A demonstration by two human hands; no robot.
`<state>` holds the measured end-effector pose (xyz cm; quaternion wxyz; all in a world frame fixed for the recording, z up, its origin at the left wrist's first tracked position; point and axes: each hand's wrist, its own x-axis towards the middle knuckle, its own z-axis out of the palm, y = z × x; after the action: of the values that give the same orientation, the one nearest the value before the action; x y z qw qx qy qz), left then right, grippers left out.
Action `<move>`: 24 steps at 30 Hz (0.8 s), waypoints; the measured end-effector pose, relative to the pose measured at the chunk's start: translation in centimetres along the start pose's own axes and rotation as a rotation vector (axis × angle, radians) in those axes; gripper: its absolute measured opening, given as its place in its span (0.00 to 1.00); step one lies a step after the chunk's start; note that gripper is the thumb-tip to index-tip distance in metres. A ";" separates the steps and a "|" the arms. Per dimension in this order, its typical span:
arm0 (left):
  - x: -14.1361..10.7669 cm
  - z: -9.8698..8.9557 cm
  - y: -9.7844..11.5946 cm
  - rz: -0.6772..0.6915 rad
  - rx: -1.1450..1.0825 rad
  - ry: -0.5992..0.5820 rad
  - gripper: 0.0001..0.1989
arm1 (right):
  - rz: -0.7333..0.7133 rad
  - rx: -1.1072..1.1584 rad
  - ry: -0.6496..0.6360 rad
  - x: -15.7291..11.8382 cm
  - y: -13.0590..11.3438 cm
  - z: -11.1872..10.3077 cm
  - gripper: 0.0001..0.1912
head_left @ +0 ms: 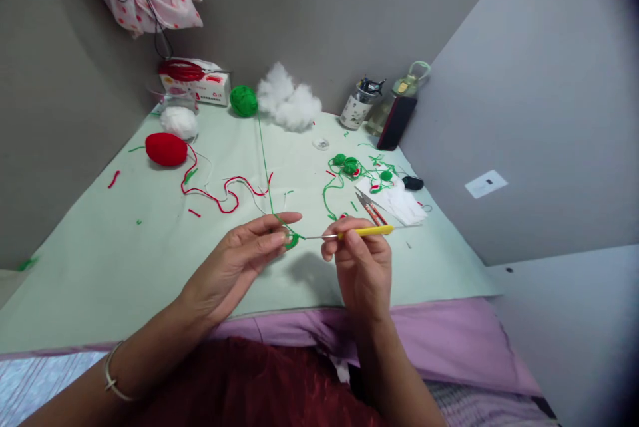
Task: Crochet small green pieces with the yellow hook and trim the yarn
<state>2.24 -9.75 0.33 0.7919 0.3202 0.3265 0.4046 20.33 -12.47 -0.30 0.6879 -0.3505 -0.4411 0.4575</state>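
Observation:
Between the thumb and fingers of my left hand (254, 247) is a small green crochet piece (291, 241). A green strand (264, 154) runs over the left index finger and back to a green yarn ball (243, 102). My right hand (362, 257) is closed around a crochet hook with a yellow handle (372, 231). The hook's thin metal shaft (319, 237) points left, and its tip meets the green piece. Whether a loop sits on the tip is too small to tell.
A red yarn ball (166, 149), white yarn ball (180, 122) and white stuffing (289, 98) lie farther back. On the right are thread snips (372, 207), small green crocheted pieces (351, 165), white tissue (399, 201), a phone (397, 123), a bottle (382, 114) and a pen cup (355, 110).

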 end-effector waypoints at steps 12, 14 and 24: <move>-0.3 0.5 -0.4 0.086 0.161 0.018 0.18 | -0.063 -0.078 -0.173 -0.3 -0.2 0.2 0.10; -0.3 0.4 -0.3 0.098 0.173 0.018 0.16 | -0.033 -0.050 -0.187 -0.2 -0.3 -0.1 0.11; -0.4 1.2 -0.4 0.048 -0.005 -0.002 0.22 | -0.875 -1.165 -0.319 -1.7 -0.5 0.2 0.19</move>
<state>3.16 -10.58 0.78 0.7831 0.3264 0.3171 0.4238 19.99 -14.23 -0.23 0.4378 -0.3800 -0.8058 -0.1206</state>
